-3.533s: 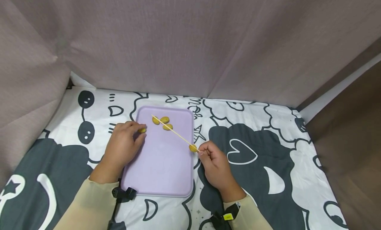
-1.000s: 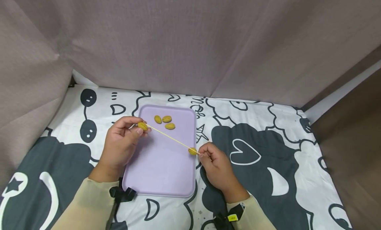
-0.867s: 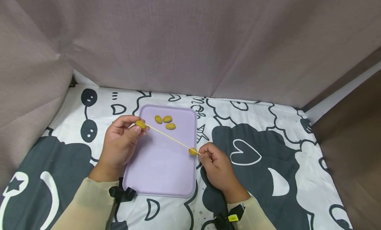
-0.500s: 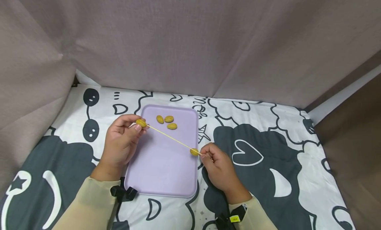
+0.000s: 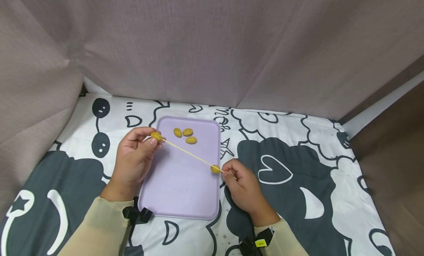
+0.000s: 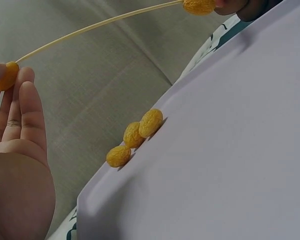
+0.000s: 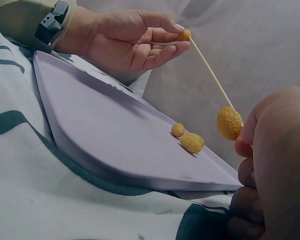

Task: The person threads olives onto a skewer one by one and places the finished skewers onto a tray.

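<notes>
My left hand [image 5: 134, 156] pinches a wrinkled yellow preserved fruit [image 5: 156, 136] between thumb and fingers, over the far left side of the lilac tray [image 5: 179, 193]. This fruit sits at the far tip of a thin bamboo skewer [image 5: 187, 152], which looks slightly bowed in the left wrist view. Beyond the tray's right edge, my right hand [image 5: 243, 184] pinches the skewer's other end. Right by those fingers, a second yellow fruit [image 7: 230, 123] is threaded on the stick. Three more fruits [image 6: 133, 135] lie together on the tray's far part.
A black-and-white cartoon-print cloth [image 5: 281, 212] lies under the tray. Grey-brown curtain fabric [image 5: 212, 50] hangs behind and along the sides. Each wrist wears a black camera strap [image 5: 137, 214].
From the tray's left edge, my left hand has lifted a fruit and brought it to the skewer's tip. The skewer has swung to a shallower slant. Over the last half second little moves.
</notes>
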A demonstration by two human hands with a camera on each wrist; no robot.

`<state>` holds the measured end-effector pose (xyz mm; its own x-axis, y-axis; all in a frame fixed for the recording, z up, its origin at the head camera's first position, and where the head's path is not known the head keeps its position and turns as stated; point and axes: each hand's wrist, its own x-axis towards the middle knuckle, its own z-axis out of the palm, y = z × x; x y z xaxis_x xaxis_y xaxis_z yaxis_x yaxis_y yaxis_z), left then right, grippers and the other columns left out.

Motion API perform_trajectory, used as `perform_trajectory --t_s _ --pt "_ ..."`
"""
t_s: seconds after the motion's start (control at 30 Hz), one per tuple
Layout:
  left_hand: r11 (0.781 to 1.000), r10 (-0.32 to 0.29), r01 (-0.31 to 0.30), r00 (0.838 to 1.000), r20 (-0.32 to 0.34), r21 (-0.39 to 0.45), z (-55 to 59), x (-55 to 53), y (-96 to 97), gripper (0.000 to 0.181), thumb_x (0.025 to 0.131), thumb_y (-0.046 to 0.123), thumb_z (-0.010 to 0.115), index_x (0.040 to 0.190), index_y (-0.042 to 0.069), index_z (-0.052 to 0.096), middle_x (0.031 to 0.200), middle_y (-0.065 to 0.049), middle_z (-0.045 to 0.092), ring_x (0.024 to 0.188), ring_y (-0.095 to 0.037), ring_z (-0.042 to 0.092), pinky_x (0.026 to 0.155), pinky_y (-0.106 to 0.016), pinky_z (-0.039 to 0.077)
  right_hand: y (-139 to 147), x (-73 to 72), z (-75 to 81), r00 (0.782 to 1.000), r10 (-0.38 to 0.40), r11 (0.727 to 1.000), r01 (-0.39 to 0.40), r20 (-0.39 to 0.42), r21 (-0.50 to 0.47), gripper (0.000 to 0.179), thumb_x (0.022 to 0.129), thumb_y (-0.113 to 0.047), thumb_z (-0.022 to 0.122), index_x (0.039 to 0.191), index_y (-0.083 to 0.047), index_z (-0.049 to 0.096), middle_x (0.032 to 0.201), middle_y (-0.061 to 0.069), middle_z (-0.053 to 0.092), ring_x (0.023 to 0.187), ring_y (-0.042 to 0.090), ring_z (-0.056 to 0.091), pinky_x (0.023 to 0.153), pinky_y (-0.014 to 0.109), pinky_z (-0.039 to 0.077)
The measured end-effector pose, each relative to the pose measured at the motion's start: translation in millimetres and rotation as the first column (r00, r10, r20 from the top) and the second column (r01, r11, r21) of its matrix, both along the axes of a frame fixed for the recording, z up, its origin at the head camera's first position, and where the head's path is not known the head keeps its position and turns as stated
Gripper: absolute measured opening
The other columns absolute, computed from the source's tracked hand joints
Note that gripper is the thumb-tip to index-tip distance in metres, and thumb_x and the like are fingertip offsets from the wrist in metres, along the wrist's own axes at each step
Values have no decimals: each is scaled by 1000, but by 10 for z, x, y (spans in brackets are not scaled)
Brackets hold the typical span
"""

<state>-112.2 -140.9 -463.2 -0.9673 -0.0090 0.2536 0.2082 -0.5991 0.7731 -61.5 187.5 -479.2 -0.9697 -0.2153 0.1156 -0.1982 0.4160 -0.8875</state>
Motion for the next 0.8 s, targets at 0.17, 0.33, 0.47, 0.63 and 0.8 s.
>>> perform_trajectory --t_s 0.17,0.33,0.47,0.63,0.8 --pt "1000 -11 11 1000 -1 28 -9 1 0 43 102 -25 53 127 2 76 112 -8 81 101 -18 82 90 -25 69 3 1 -14 1000 12 1000 -12 15 -12 15 108 -2 66 103 -17 69 72 -6 47 61 9 46 54 26 38" --pt "999 -7 7 1000 1 39 3 10 5 43 101 -27 53 124 0 78 112 -9 83 102 -17 82 90 -25 68 15 2 -37 999 33 998 -33 -1 -46 10 109 -5 69 104 -13 70 73 -4 48 61 9 46 54 25 39" --pt "1000 -11 11 1000 6 -8 9 12 0 43 101 -26 54 122 2 80 111 -7 84 101 -14 82 90 -24 68 27 4 -55 999 44 997 -45 -19 -57 9 108 -4 70 104 -12 70 72 -3 47 60 8 45 53 25 39" --pt "999 -36 35 999 -12 -14 -9 16 6 42 100 -27 57 124 -1 80 112 -8 85 102 -15 82 90 -25 68 37 4 -63 998 54 996 -55 -27 -65 7 108 -3 71 105 -10 70 72 -2 47 60 8 45 53 25 39" --pt "998 -55 55 998 -38 -6 -40 23 39 41 98 -27 62 125 -1 80 113 -9 85 100 -15 83 91 -26 69 39 1 -61 998 54 996 -56 -31 -68 6 106 -2 71 105 -9 71 71 -2 47 61 8 45 54 24 39"
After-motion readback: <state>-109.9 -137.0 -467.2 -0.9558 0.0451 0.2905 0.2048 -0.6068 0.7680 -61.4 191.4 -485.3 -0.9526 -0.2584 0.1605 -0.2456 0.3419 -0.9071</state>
